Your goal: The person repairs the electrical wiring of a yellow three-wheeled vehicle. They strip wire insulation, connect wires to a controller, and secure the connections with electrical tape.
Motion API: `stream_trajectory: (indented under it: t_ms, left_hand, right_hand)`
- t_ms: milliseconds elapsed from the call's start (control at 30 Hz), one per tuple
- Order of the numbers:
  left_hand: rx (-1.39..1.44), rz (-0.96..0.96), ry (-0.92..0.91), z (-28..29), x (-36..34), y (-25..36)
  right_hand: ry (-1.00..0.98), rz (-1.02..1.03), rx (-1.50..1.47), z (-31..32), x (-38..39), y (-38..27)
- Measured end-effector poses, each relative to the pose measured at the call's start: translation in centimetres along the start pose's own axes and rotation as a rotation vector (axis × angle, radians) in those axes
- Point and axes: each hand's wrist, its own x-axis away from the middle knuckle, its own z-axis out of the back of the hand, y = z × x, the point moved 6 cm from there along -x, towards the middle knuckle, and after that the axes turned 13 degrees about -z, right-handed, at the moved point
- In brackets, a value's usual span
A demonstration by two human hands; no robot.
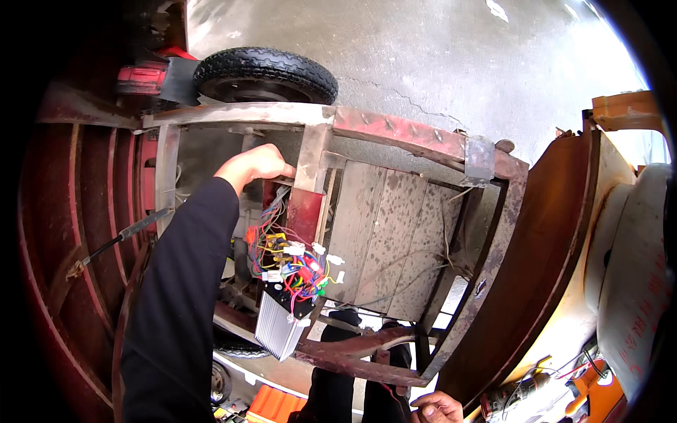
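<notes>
Dark sleeve (185, 282) foremost, the left hand (258, 163) curls beside the metal frame (312, 158); I cannot tell whether it or the right hand (437, 407) grips anything. By the frame's near edge sits the finned box (279, 328); wiring seems in hand, calling for sorted plugs (295, 248).

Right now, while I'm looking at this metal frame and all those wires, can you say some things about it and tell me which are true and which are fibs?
1. The left hand is next to the frame's crossbar. True.
2. The colourful wires are all tucked neatly inside a box. False: they bunch in the open at the black end of a finned silver controller.
3. The black tire is beyond the frame's far rail. True.
4. The right hand grips the tire. False: it is at the picture's lower edge, far from the tire.
</notes>
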Motion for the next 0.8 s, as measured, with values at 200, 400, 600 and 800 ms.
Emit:
stream_trajectory:
  t_ms: [200, 400, 600, 800]
  left_hand:
    - [-0.088, 0.020, -0.105, -0.4, -1.0, 1.1]
    - [0.122, 0.050, -0.166, -1.3, -2.4, -1.3]
    - [0.160, 0.104, -0.007, -0.8, -3.1, -1.5]
    - [0.798, 0.162, 0.103, -2.8, -4.8, -5.2]
  right_hand:
    - [0.133, -0.053, 0.002, -0.5, -1.7, 0.3]
    - [0.164, -0.135, 0.015, -3.1, -4.0, 0.2]
    - [0.179, -0.163, 0.021, -5.0, -5.2, 0.3]
    - [0.210, -0.153, 0.060, -4.7, -5.7, 1.0]
